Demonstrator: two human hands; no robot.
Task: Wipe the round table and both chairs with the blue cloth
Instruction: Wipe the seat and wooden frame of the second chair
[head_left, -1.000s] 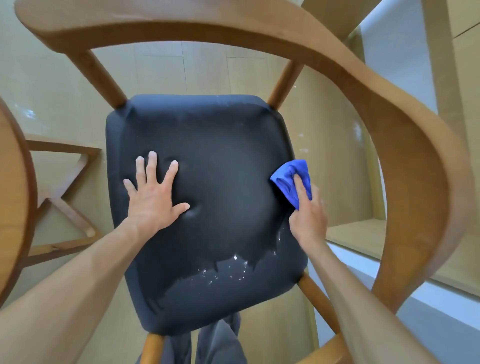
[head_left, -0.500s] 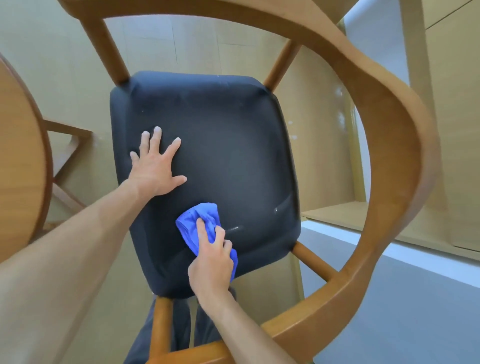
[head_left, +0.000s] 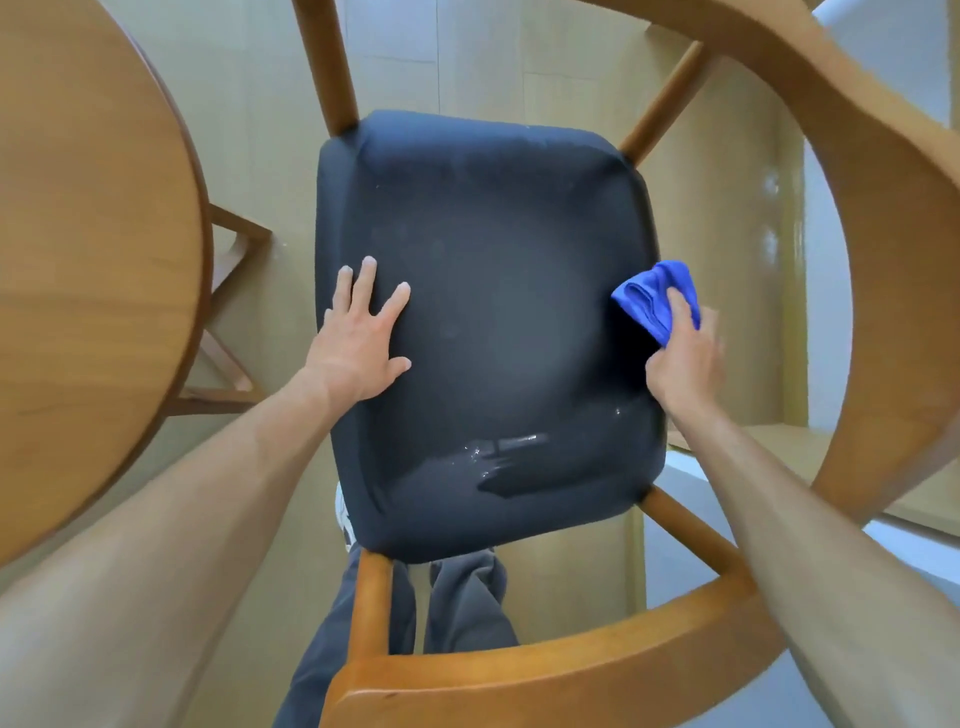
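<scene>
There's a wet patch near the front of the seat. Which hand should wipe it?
Right. The right hand already grips the cloth at the seat's right edge, probably one sweep from the wet patch. The left hand lies flat on the seat, holding nothing.

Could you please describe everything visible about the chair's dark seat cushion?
The seat cushion is dark, matte, squarish with rounded corners, and sits within the chair's curved wooden frame. A shiny wet patch marks its near edge. The left hand rests flat on it, fingers spread; the right hand presses the blue cloth against its right edge.
</scene>
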